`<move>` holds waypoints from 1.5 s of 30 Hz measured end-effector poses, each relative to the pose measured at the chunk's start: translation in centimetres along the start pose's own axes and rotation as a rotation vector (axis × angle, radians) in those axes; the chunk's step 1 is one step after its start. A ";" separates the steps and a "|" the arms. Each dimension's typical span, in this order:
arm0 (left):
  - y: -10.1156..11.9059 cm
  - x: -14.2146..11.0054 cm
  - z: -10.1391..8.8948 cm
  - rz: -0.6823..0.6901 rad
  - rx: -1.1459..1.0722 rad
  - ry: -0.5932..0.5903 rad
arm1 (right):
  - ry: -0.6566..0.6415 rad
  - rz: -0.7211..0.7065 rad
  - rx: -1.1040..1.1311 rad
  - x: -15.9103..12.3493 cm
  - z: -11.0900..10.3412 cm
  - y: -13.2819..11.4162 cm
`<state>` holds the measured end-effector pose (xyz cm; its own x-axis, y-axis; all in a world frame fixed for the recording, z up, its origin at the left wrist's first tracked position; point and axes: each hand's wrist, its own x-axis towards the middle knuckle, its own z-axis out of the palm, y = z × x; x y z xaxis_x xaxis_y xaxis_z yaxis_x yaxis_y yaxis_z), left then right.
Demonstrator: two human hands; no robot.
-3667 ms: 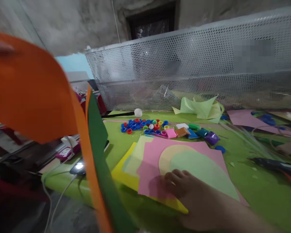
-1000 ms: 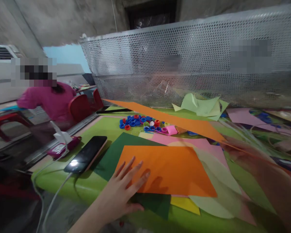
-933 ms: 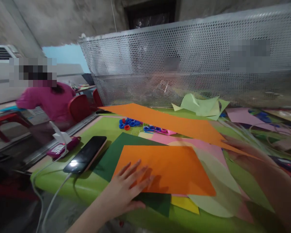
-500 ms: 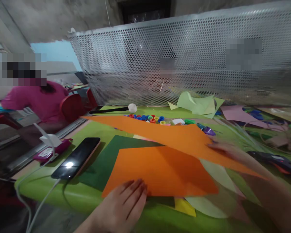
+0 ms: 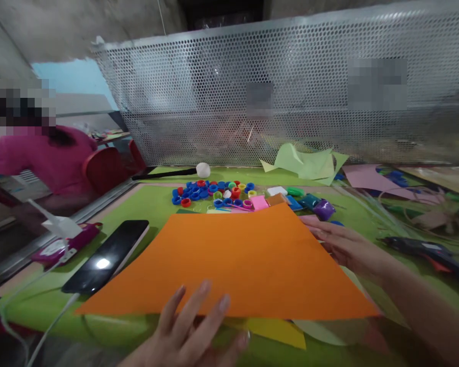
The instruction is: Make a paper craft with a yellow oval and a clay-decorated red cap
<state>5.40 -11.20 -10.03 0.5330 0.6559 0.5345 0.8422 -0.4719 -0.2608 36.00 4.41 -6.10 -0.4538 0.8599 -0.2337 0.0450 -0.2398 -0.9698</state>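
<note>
A large orange paper sheet (image 5: 237, 260) lies spread over the stack of coloured sheets on the green table (image 5: 156, 204). My left hand (image 5: 191, 331) is at the sheet's near edge, fingers stretched out and apart, touching the paper. My right hand (image 5: 344, 244) rests flat on the sheet's right edge, fingers extended. A yellow sheet (image 5: 279, 331) and a pale green sheet (image 5: 325, 331) peek out from under the orange one at the front.
A black phone (image 5: 107, 255) on a cable lies to the left. Several coloured bottle caps (image 5: 210, 191) and clay packets (image 5: 290, 199) sit behind the sheet. A glue gun (image 5: 428, 250) lies at right. Crumpled green paper (image 5: 306, 163) rests by the mesh screen (image 5: 275, 97). A person in pink (image 5: 46, 158) sits at left.
The second orange sheet, held up by my right hand, has come down over the first and now covers the stack. My left hand slid back to the near edge.
</note>
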 end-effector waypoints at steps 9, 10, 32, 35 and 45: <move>-2.3 4.4 1.5 0.168 0.231 0.106 | -0.113 -0.242 -0.403 -0.4 -0.1 0.0; -2.6 4.5 1.3 0.156 0.224 0.097 | -0.015 -0.288 -0.510 -0.7 0.2 0.2; -2.3 6.5 -0.3 -0.232 0.151 -0.036 | 0.359 -1.060 -1.754 -4.4 9.7 5.6; -2.1 6.4 -0.4 -0.254 0.151 -0.002 | 0.229 -1.220 -1.705 -4.2 10.0 6.1; -2.7 7.0 -1.7 -0.396 0.156 0.138 | 0.266 -1.332 -1.317 -4.5 6.1 3.3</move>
<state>6.76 -6.34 -4.22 0.1603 0.6783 0.7171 0.9870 -0.0992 -0.1268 32.79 -2.97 -7.79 -0.6371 0.2373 0.7334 0.4457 0.8897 0.0993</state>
